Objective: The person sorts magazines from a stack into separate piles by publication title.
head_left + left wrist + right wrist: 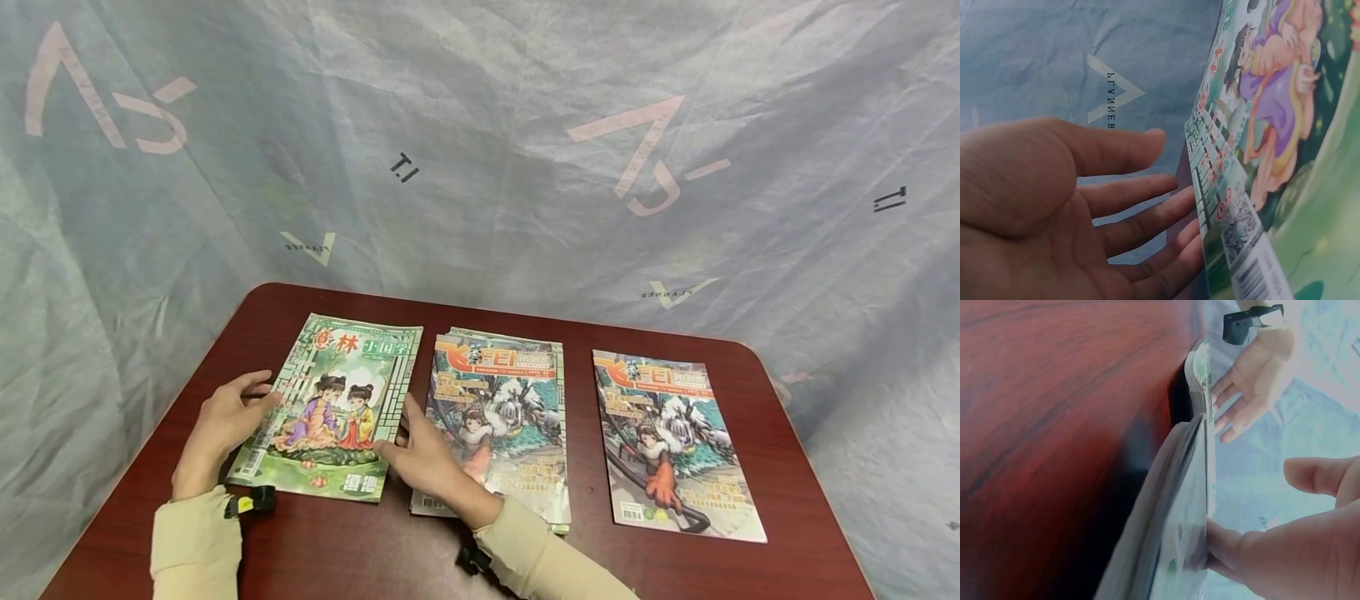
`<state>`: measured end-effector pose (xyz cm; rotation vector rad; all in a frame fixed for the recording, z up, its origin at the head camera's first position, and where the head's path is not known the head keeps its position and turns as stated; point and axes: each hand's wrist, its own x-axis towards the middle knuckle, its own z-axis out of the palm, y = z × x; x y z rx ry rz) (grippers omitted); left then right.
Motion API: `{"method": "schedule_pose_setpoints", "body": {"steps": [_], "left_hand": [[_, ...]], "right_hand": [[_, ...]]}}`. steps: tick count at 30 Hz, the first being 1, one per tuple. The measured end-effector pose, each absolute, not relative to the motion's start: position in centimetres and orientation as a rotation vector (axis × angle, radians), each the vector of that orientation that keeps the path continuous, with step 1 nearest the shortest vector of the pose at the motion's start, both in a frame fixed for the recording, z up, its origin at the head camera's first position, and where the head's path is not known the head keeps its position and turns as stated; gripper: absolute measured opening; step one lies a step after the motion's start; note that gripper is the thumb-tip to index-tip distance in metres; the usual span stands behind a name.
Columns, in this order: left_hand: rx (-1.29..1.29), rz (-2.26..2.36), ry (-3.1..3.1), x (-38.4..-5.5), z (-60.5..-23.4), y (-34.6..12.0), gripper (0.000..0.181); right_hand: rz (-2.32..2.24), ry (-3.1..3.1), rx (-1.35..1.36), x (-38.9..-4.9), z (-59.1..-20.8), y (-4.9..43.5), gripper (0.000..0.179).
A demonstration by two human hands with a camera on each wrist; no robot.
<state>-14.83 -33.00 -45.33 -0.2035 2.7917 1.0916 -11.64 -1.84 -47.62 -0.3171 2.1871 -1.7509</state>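
Note:
A green magazine (330, 417) with two cartoon children on its cover lies on the left of the table. My left hand (228, 421) is at its left edge. In the left wrist view the fingers of the left hand (1110, 212) are spread, their tips at the magazine's edge (1210, 206), and the thumb stands apart. At the magazine's right edge is my right hand (423, 454), its forearm crossing a stack of magazines (517, 417) in the middle. The right wrist view shows that hand's thumb (1313, 475) raised away from the fingers, which touch the magazines' side.
Another magazine (667, 450), with the same cover as the top one of the middle stack, lies on the right. The dark red table (315, 550) has rounded far corners. Grey printed cloth (487, 167) hangs behind and beside it.

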Motion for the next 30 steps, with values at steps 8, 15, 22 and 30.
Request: {"method": "schedule_pose_setpoints", "body": {"steps": [8, 15, 22, 30], "left_hand": [[-0.198, 1.059, 2.779, -14.8, -45.0, -32.7, 0.065], [-0.193, 1.094, 2.893, -14.8, -44.9, -31.8, 0.062], [-0.18, 1.141, 2.934, -14.9, -44.9, -30.8, 0.059], [-0.12, 1.221, 2.969, -15.0, -44.3, -28.8, 0.058]], "right_hand": [[-1.677, 2.238, -0.349, -11.8, -48.5, -1.6, 0.094], [-1.77, 2.194, -0.359, -11.1, -46.9, -1.0, 0.09], [-1.816, 2.245, -0.407, -11.2, -46.8, -0.2, 0.08], [-1.855, 2.34, -0.499, -10.9, -47.1, 1.3, 0.068]]}}
